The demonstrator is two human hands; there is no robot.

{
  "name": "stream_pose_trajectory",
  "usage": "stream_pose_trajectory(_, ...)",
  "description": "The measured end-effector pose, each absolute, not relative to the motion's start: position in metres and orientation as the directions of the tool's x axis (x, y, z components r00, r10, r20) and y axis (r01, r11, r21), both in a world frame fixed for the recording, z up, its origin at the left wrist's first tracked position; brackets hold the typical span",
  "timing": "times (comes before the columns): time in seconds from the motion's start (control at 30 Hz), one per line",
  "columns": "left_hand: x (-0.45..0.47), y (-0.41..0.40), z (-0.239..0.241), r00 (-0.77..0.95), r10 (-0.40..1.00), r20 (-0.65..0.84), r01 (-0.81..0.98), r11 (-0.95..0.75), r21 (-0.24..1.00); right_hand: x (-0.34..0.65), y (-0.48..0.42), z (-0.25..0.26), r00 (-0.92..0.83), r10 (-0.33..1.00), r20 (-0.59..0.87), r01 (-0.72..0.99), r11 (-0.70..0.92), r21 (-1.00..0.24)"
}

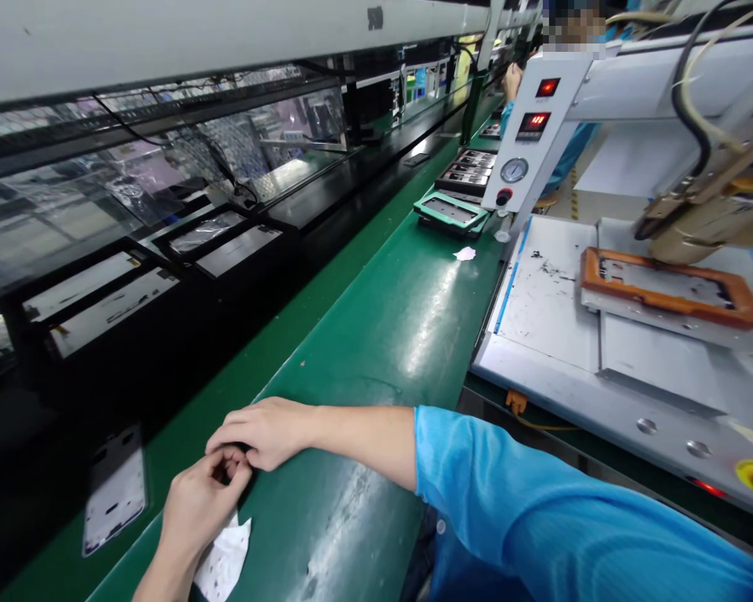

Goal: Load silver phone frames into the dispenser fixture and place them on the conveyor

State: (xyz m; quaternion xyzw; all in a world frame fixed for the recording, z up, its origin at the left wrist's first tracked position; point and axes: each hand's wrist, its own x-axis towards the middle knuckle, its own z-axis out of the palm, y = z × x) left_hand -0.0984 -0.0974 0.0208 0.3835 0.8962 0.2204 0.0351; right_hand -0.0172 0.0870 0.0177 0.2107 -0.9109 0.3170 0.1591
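Observation:
My right hand (264, 431) reaches in from the right in a blue sleeve and rests on the green bench (376, 334), fingers curled. My left hand (199, 504) comes up from the bottom edge and meets it, fingertips pinched together. Between the two sets of fingertips sits something small and dark that I cannot make out. A crumpled white paper scrap (224, 562) lies on the bench under my left wrist. A pale flat phone panel (114, 489) lies on the black conveyor belt just left of my hands.
A white machine bed (552, 301) with an orange fixture (671, 288) stands on the right, and its control box (530, 125) shows red displays. Green trays (452, 213) and dark trays sit farther along the bench. A co-worker's blue sleeve (571, 146) shows at the far end.

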Motion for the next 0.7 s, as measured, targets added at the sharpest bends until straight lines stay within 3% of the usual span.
stream_pose_trajectory(0.43,-0.101,-0.102,0.02,-0.611,0.789,-0.071,0.721,0.591,0.362,-0.008,0.082,0.026,-0.774,-0.44,0.456,-0.544,0.83,-0.124)
stream_pose_trajectory(0.7,-0.096,-0.097,0.026,-0.606,0.786,-0.124,0.739,0.613,0.279,-0.004,0.081,0.031,-0.767,-0.467,0.44,-0.558,0.824,-0.098)
